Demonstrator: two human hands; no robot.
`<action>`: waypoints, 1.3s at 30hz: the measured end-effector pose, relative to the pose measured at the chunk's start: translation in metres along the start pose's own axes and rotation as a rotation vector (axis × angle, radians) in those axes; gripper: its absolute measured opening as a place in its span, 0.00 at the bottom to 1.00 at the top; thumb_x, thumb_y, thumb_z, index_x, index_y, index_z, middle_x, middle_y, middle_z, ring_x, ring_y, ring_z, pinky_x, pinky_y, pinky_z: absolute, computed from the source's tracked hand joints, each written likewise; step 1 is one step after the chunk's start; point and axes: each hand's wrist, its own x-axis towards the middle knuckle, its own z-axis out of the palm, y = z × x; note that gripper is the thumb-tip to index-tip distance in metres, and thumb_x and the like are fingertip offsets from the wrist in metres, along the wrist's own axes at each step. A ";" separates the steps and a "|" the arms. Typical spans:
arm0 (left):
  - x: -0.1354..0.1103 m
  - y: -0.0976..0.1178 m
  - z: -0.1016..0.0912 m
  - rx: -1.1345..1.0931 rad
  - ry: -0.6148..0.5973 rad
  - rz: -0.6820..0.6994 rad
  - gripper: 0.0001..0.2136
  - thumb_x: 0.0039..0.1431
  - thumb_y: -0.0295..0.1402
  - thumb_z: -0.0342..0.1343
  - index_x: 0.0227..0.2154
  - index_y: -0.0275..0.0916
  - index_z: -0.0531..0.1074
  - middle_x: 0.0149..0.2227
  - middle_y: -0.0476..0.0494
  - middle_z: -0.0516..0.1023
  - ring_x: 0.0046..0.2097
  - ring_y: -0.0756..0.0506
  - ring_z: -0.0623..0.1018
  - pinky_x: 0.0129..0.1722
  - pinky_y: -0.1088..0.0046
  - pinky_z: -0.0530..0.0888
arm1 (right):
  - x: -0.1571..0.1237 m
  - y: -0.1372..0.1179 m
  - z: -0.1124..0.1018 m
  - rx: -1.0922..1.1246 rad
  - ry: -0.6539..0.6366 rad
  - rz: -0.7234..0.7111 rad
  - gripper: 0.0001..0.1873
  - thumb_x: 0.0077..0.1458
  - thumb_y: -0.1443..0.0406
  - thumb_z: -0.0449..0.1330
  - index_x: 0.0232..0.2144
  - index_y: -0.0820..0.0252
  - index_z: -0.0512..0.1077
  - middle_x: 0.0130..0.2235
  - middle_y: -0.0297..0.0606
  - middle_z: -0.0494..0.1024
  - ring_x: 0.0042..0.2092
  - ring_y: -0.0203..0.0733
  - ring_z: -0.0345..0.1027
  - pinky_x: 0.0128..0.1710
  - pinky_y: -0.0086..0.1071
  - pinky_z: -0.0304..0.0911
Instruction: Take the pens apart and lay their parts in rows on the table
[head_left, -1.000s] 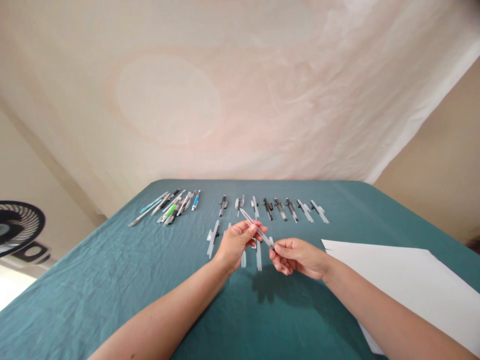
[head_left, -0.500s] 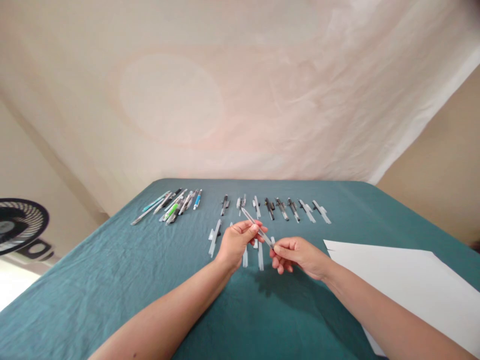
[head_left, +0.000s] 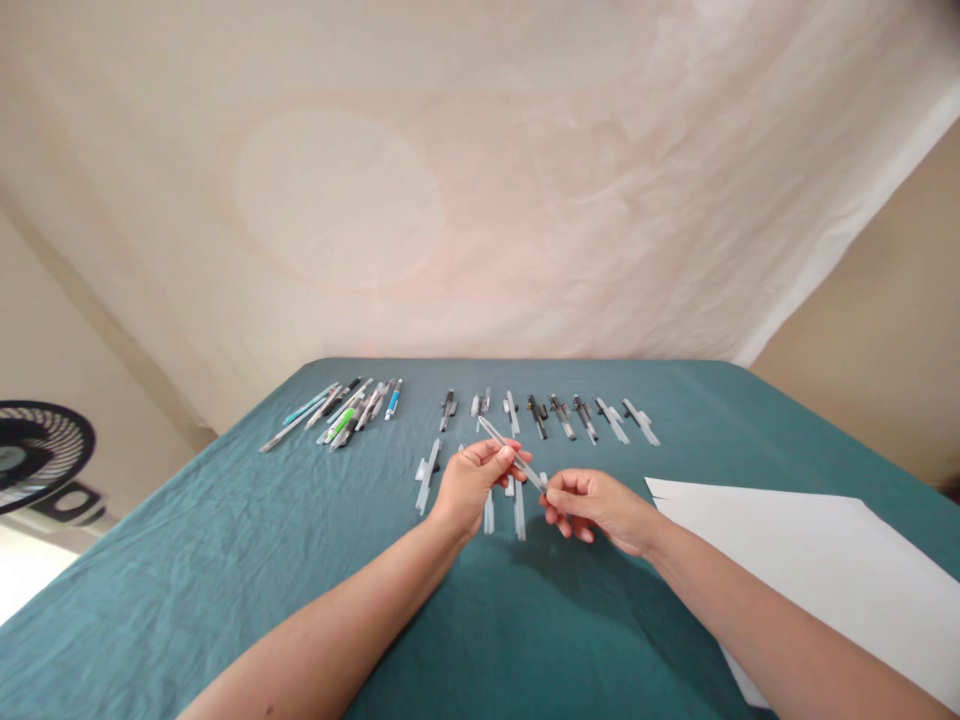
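Both my hands are raised over the table holding one slim, clear-bodied pen (head_left: pixel 491 432) that slants down to the right. My left hand (head_left: pixel 480 478) pinches it around the middle, between thumb and fingers. At its lower right end, the fingertips of my right hand (head_left: pixel 589 505) are closed on the pen. Whether that end carries a cap is hidden by the fingers. Beneath and beside my left hand lies a row of clear pens with caps set alongside, such as the pen (head_left: pixel 429 478) at the left; some are partly covered by my hands.
Farther back runs a row of black and clear pens (head_left: pixel 561 418). A loose pile of pens, with a green one (head_left: pixel 340 425) among them, lies at the back left. White sheets (head_left: pixel 810 570) rest at the right on the green tablecloth (head_left: pixel 225 560). A fan (head_left: pixel 41 455) stands beyond the left edge.
My two hands keep their hold on the pen and have barely shifted. My right hand's fingers have moved slightly upward at the pen's lower end.
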 end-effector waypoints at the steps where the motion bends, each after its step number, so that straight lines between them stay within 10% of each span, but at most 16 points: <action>1: 0.000 0.000 0.000 0.001 -0.003 0.001 0.12 0.53 0.38 0.56 0.35 0.33 0.71 0.35 0.40 0.77 0.28 0.52 0.73 0.27 0.78 0.64 | 0.000 0.000 0.000 0.013 0.014 -0.007 0.16 0.49 0.56 0.61 0.31 0.63 0.66 0.30 0.36 0.72 0.23 0.29 0.63 0.14 0.19 0.51; 39: -0.002 -0.002 0.002 0.027 0.003 0.016 0.13 0.52 0.38 0.56 0.35 0.34 0.72 0.36 0.40 0.78 0.28 0.51 0.74 0.28 0.77 0.66 | -0.001 -0.005 0.005 -0.021 0.006 0.064 0.22 0.50 0.50 0.56 0.33 0.65 0.67 0.29 0.40 0.75 0.21 0.28 0.63 0.11 0.18 0.48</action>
